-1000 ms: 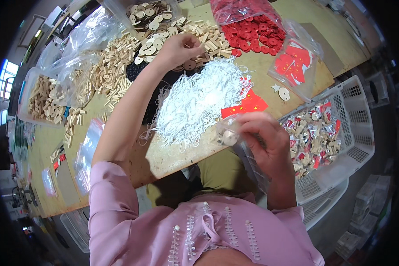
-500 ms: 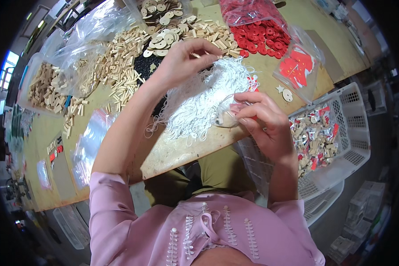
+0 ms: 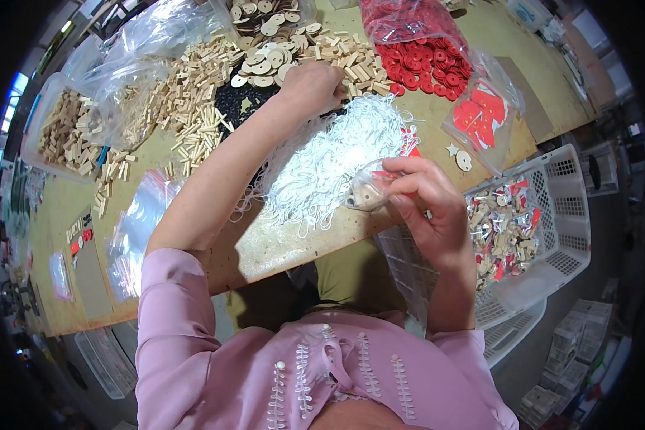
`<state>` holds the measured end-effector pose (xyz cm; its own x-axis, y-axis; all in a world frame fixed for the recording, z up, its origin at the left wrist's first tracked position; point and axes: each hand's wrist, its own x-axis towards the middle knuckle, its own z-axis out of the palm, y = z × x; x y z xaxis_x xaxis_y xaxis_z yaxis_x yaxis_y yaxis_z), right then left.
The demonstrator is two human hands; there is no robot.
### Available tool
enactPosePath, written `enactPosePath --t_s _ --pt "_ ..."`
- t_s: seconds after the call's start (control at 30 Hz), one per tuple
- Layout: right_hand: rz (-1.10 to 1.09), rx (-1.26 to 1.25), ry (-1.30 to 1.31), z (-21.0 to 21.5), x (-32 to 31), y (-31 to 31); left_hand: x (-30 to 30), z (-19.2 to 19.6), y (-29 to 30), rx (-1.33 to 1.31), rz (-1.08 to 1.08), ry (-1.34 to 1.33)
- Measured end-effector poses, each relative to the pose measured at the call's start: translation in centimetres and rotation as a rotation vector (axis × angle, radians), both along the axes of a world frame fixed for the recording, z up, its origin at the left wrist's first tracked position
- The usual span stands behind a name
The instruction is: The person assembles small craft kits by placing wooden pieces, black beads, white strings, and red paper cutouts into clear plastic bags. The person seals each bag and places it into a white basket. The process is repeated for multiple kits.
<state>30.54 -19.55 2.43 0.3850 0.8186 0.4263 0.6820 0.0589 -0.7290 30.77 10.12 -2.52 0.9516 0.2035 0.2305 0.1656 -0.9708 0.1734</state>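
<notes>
My right hand (image 3: pixel 433 208) pinches a small clear plastic bag (image 3: pixel 369 188) with pale wooden pieces and a bit of red inside, over the table's front edge. My left hand (image 3: pixel 314 89) reaches to the far side of the white string pile (image 3: pixel 315 172), near the wooden blocks (image 3: pixel 358 66) and the black pieces (image 3: pixel 240 104). Its fingers curl down and inward; their tips, and whatever they hold, are hidden. Just past the blocks lie pale wooden discs (image 3: pixel 261 63).
Red discs (image 3: pixel 426 64) spill from a bag at the back. Flat red pieces (image 3: pixel 480 115) fill another bag, right of them. A white basket (image 3: pixel 566 208) of filled bags stands at the right. Empty clear bags (image 3: pixel 140 229) and a tub of blocks (image 3: pixel 64 132) are at the left.
My left hand has moved back from above the string and a little left, its fingers now curled down. The right hand keeps the bag, a touch lower.
</notes>
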Motion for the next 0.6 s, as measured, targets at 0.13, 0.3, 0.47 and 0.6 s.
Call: enactPosePath --t_s 0.13,0.3,0.47,0.6 --pt "0.001 -0.007 -0.041 0.4 0.0 0.2 -0.4 0.1 0.5 -0.065 -0.003 0.012" --pt "-0.01 -0.016 -0.075 0.5 0.3 0.0 -2.6 3.6 0.1 -1.114 -0.041 0.022" --pt "0.009 -0.051 -0.051 1.3 0.3 0.7 -7.7 6.9 -3.5 -1.379 -0.457 -0.081" --pt "0.03 0.018 -0.139 1.6 0.0 1.1 -9.2 7.5 -5.5 -1.119 -0.563 -0.022"
